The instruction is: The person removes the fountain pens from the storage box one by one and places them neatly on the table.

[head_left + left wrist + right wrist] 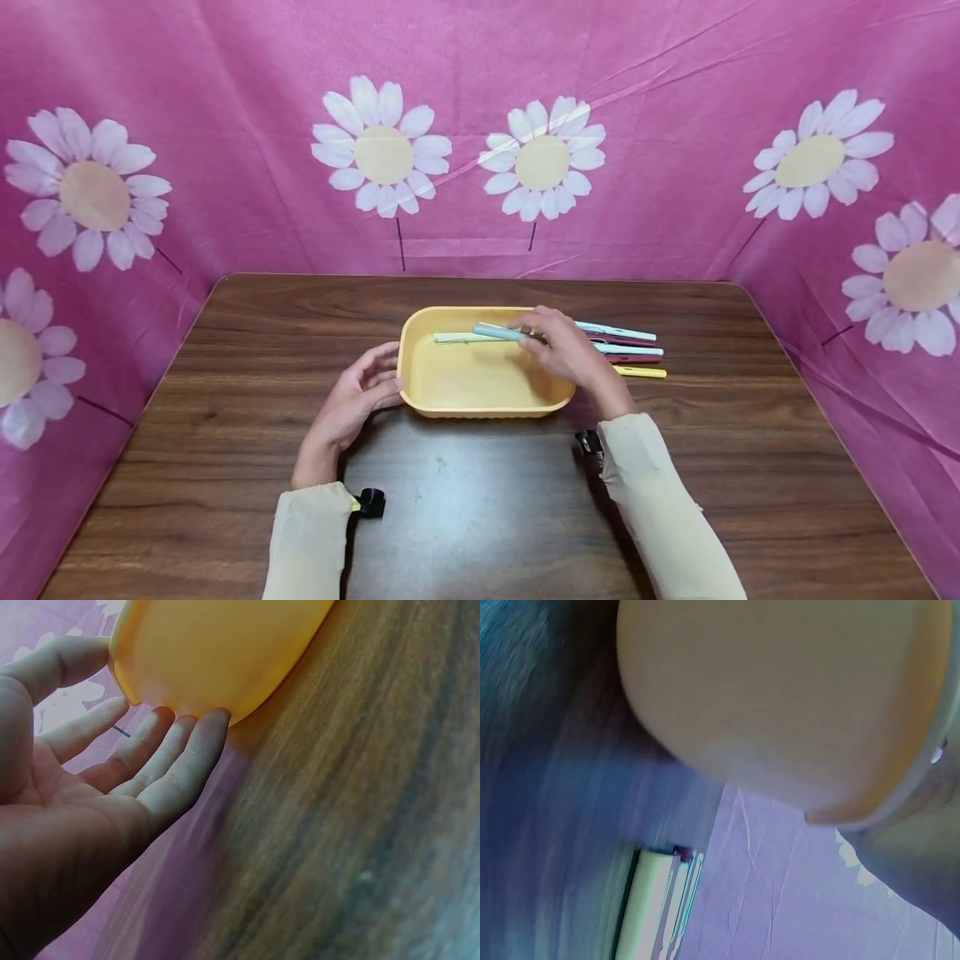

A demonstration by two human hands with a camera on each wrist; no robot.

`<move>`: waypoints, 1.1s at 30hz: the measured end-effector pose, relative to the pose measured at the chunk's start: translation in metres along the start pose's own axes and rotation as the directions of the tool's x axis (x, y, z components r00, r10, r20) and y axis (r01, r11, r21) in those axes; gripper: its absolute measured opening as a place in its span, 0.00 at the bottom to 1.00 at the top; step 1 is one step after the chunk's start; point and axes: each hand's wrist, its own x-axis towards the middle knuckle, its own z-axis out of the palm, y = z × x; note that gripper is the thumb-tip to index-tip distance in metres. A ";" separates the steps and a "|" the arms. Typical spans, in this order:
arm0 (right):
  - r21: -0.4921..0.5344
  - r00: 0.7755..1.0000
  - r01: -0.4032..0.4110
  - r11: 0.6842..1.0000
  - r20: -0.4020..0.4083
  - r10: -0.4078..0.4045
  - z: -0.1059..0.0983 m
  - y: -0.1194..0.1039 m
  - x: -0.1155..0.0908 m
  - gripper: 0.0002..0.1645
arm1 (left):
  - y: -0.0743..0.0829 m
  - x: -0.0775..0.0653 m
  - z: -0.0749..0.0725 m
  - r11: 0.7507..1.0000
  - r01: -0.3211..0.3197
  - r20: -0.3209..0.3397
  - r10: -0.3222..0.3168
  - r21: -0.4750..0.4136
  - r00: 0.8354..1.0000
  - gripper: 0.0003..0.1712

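A yellow plastic tray [480, 400] sits on the table. My left hand [360, 396] rests its thumb and fingertips against the tray's left end; in the left wrist view the left hand's fingers [180, 769] are nearly straight along the tray wall [217, 660]. Over the tray's right half, my right hand [562, 346] pinches a grey-blue pen [497, 332] by its right end. A pale green pen [450, 338] lies inside the tray near its back wall, partly hidden under the held pen. In the right wrist view, the tray [780, 697] covers most of the right hand.
Right of the tray several pens lie side by side: light blue pens [626, 332], dark maroon ones, and a yellow pen [645, 372] nearest me. The right forearm partly hides them. Behind the brown wooden table [480, 500] hangs a pink flowered cloth [465, 242].
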 end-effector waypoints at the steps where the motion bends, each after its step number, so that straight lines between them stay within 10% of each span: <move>1: 0.006 1.000 -0.015 1.000 -0.002 0.015 -0.001 0.001 -0.002 0.15 | 0.000 0.000 0.000 1.000 0.000 0.000 0.000 0.000 1.000 0.35; 33: -0.081 0.990 -0.132 0.988 -0.063 0.127 -0.046 0.039 -0.046 0.14 | -0.002 0.001 -0.001 1.000 -0.016 -0.001 0.016 0.004 1.000 0.35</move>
